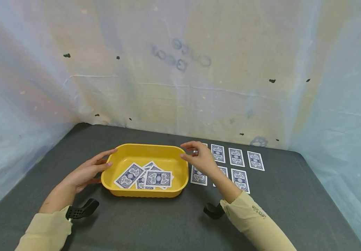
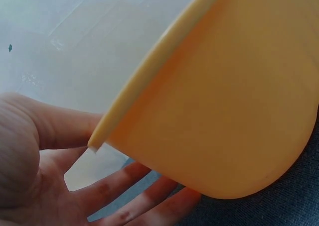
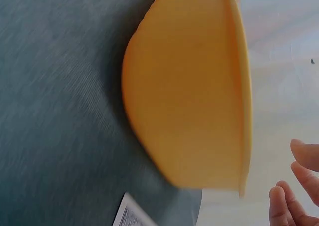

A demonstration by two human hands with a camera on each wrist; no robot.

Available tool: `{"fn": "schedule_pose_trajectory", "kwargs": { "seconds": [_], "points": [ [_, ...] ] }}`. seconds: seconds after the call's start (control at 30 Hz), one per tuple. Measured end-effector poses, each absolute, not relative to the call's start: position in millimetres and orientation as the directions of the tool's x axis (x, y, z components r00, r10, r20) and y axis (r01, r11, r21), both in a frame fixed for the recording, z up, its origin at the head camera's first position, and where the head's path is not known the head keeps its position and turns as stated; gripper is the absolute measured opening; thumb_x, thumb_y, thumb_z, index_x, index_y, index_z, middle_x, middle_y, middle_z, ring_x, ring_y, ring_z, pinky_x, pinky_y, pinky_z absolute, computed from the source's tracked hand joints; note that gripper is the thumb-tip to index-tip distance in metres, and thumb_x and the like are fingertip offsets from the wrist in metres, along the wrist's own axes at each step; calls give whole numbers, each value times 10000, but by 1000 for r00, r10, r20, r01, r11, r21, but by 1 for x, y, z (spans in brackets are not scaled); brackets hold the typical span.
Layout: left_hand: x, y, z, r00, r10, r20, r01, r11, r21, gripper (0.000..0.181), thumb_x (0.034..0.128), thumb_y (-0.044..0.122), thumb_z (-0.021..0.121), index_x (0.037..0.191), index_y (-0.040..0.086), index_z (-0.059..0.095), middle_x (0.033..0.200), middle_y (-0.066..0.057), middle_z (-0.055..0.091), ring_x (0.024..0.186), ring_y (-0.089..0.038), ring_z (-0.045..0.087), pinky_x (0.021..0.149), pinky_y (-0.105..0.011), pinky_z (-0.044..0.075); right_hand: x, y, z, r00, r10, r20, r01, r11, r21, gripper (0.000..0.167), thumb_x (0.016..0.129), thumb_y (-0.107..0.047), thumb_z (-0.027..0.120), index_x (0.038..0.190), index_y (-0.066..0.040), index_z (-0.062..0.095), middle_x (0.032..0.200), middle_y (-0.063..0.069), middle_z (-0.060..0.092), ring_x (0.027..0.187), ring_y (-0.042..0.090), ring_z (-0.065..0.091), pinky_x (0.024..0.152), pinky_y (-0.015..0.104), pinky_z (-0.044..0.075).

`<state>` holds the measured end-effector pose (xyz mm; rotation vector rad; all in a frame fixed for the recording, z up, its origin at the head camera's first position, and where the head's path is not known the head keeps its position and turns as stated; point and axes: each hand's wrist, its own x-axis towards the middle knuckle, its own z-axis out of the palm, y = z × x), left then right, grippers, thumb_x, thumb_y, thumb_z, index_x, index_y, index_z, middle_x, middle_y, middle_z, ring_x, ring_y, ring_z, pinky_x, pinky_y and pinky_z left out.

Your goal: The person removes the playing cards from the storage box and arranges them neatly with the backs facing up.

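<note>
A yellow plastic tray (image 1: 150, 194) stands on the dark table. Several playing cards (image 1: 158, 179) with blue patterned backs lie loosely overlapped inside it. At the tray's left end is my left hand (image 1: 87, 172), its thumb by the rim (image 2: 130, 94) and its extended fingers along the outer wall; the fingertips are partly hidden in the left wrist view. Over the right end hovers my right hand (image 1: 201, 158), thumb and fingers parted with nothing between them. In the right wrist view, its fingertips (image 3: 306, 159) are apart from the tray's rim.
Right of the tray, several face-down cards (image 1: 237, 157) lie in two rows on the table (image 1: 281, 209); my right hand and forearm partly cover some of them. A pale hanging sheet (image 1: 180, 97) closes off the back and sides. Black wrist straps (image 1: 81, 209) show at both cuffs.
</note>
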<state>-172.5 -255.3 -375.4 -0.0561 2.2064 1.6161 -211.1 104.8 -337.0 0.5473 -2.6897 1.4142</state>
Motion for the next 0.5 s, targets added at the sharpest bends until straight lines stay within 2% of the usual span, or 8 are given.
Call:
{"fn": "schedule_pose_trajectory", "kwargs": {
  "seconds": [0.3,0.5],
  "points": [
    [-172,-255,-375,-917,201,-345,-270,325,906,694,994,340,507,1554,230,113,1574,-254,89,1347,-455,292,1016,-641,366,-210,77,-339,-937,-308,162,-301,486,-820,296,836,-151,744,1121,-93,688,1131,113,640,1058,263,601,908,388,512],
    [-172,-255,-374,-917,204,-344,-269,321,908,696,994,341,506,1554,226,109,1575,-256,77,1355,-459,279,1020,-647,356,-207,64,-343,-928,-346,136,-296,464,-835,302,846,-151,734,1123,-49,670,1143,168,634,1060,300,598,930,416,507]
  ]
}}
